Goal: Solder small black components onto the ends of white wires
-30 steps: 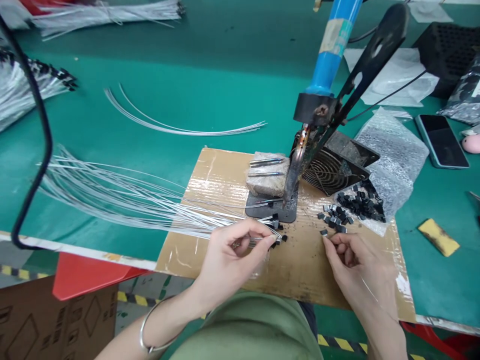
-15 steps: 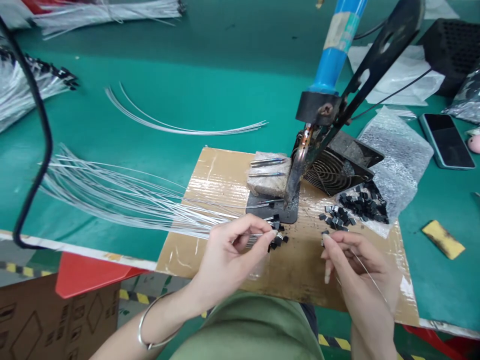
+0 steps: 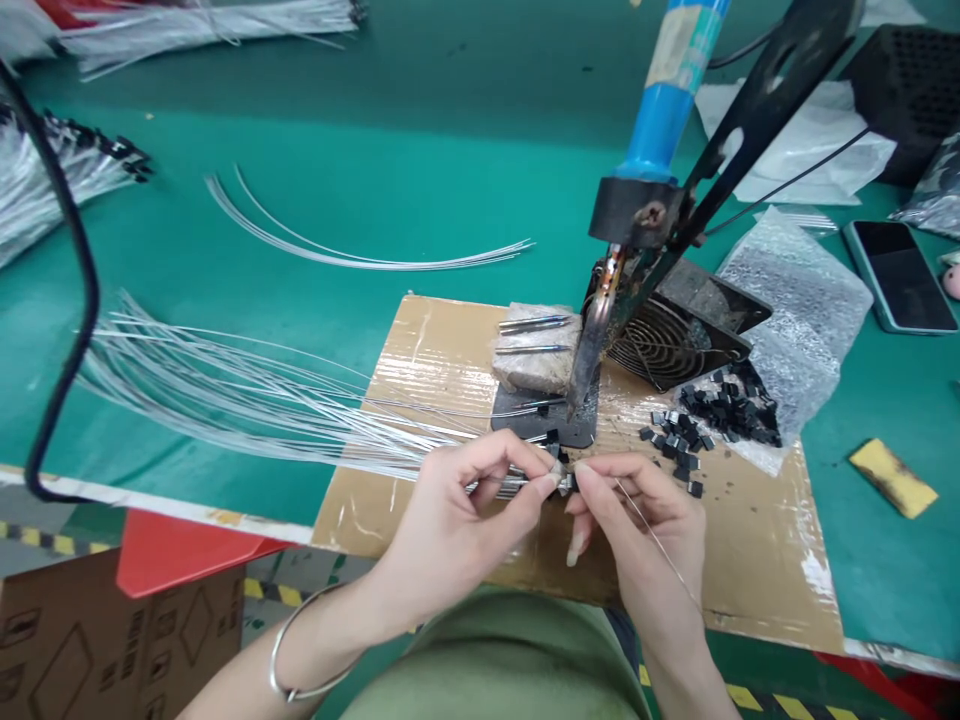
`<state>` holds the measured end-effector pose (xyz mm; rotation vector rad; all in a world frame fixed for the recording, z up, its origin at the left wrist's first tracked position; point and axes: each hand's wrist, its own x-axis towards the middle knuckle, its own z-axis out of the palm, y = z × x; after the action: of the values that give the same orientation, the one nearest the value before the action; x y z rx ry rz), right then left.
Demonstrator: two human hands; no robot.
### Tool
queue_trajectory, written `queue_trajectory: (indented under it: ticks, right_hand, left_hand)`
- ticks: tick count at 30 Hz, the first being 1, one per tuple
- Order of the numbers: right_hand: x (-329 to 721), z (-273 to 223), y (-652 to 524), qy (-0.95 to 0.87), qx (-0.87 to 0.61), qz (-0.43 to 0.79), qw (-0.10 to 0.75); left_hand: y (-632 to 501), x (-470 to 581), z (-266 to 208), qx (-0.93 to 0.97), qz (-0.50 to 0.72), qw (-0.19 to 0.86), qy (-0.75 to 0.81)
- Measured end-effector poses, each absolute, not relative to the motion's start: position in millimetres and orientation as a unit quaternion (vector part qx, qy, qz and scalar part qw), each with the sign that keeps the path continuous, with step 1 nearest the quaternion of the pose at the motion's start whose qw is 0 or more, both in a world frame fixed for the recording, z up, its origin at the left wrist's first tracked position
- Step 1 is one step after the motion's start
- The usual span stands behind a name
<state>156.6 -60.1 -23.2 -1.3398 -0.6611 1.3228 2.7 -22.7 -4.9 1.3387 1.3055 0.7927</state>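
My left hand (image 3: 480, 500) is closed in a pinch near the ends of a bundle of thin white wires (image 3: 285, 400), apparently gripping one wire by its tip. Just right of it, my right hand (image 3: 645, 520) pinches a small black connector (image 3: 568, 484) with a metallic face. The fingertips of both hands nearly meet. A thin strand of solder wire (image 3: 660, 545) also runs through my right hand. Above the hands, a blue-handled soldering iron (image 3: 598, 335) points down in its black stand. Small black connectors (image 3: 679, 435) lie loose to the right.
A cardboard sheet (image 3: 735, 560) covers the green table's front edge. Behind the hands are a block with metal tips (image 3: 536, 365) and a black fan (image 3: 667, 345). A phone (image 3: 900, 275), a yellow sponge (image 3: 892, 477) and a plastic bag (image 3: 802, 330) lie right. A black cable (image 3: 86, 260) hangs left.
My right hand has moved left from beside the connector pile to my left fingertips, bringing a small black connector. My left hand has stayed almost in place.
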Motion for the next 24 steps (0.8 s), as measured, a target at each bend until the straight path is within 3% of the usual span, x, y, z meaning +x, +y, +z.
queue_trajectory:
  ticks: [12, 16, 20, 24]
  right_hand:
    - [151.2, -14.9, -62.9, -0.232, -0.575, 0.576, 0.533]
    - [154.5, -25.2, -65.2, -0.299, -0.616, 0.516, 0.514]
    - [160.2, -35.7, -71.0, -0.396, -0.598, 0.420, 0.555]
    - [157.5, -30.0, -76.9, -0.393, -0.605, 0.440, 0.534]
  left_hand:
    - [-24.7, 6.9, -4.5, 0.548, 0.363, 0.535, 0.531]
    - [-24.7, 8.2, -5.5, 0.543, 0.370, 0.533, 0.532]
    - [-21.3, 9.4, -7.0, 0.539, 0.363, 0.534, 0.542]
    - [-16.2, 11.5, -7.9, 0.545, 0.365, 0.529, 0.538]
